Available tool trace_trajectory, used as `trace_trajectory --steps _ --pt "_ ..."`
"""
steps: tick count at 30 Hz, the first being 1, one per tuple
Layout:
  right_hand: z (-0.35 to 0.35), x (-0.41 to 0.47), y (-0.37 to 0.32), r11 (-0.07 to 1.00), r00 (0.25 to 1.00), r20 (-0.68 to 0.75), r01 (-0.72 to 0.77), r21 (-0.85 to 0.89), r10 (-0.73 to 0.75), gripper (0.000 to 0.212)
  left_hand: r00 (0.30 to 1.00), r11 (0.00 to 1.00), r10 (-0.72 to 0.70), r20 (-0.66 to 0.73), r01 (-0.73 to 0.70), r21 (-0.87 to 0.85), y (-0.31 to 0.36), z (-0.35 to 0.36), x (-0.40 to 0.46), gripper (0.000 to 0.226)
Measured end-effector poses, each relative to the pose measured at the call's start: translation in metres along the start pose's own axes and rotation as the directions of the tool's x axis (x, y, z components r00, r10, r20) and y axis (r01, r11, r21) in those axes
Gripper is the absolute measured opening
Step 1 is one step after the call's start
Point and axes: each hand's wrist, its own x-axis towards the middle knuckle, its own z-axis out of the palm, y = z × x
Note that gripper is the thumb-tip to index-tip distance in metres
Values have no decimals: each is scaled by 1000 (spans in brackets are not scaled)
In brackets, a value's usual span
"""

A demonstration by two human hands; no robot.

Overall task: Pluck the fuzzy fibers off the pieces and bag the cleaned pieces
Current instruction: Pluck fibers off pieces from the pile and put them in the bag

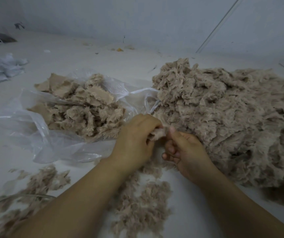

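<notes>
Head view: fuzzy piece [156,133] at frame centre, pinched between both hands. Left hand [136,143] curls fingers round piece's left side; right hand [184,148] just right of it, thumb up, fingers curled, pinching fibres at piece's right edge. Piece's long axis unclear, mostly hidden. Clear bag [40,133] with cleaned pieces lies left, upper left of hands; left hand nearer it. Uncleaned heap [232,117] right. Plucked fluff [137,203] on worktop [189,203] below hands.
</notes>
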Motion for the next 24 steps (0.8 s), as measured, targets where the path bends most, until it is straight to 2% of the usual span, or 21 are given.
trace_trajectory --steps 3,5,7,9,11,12,13,15,17,18,20,24 --pt "-1 2 1 1000 1000 -28 -1 31 2 42 986 989 150 69 -150 -11 1 3 0 34" --pt "-3 3 4 1000 1000 -12 8 -6 -9 46 986 985 159 49 -155 -73 0 3 -1 35" --pt "-2 3 5 1000 1000 -11 13 -17 -13 47 998 987 56 -13 -57 -150 -1 1 -1 33" --pt "-3 4 5 1000 1000 -27 0 4 0 40 982 965 -172 -78 153 -213 -1 2 -1 26" --pt "-4 4 5 999 1000 -31 1 41 0 24 899 861 -435 -46 400 -315 -1 3 1 14" --pt "-4 4 5 998 1000 -24 2 59 -1 27 858 783 -513 40 486 -387 -1 4 1 6" --pt "-4 4 5 998 1000 -10 6 68 -5 34 828 723 -546 129 544 -426 0 4 2 9" --pt "-3 3 4 998 1000 11 12 68 -13 38 814 692 -533 232 577 -433 2 6 1 15" --pt "-4 4 4 997 1000 -1 -3 76 3 42 801 644 -544 249 589 -489 3 6 1 7" --pt "-4 5 4 997 1000 -3 -12 72 12 43 790 605 -565 238 593 -531 3 7 1 12" --pt "-4 4 4 999 999 33 -10 46 9 38 776 558 -587 231 595 -578 1 6 1 18" --pt "-2 -1 0 989 991 131 52 -142 -33 15 777 556 -569 270 605 -569 4 4 2 18"
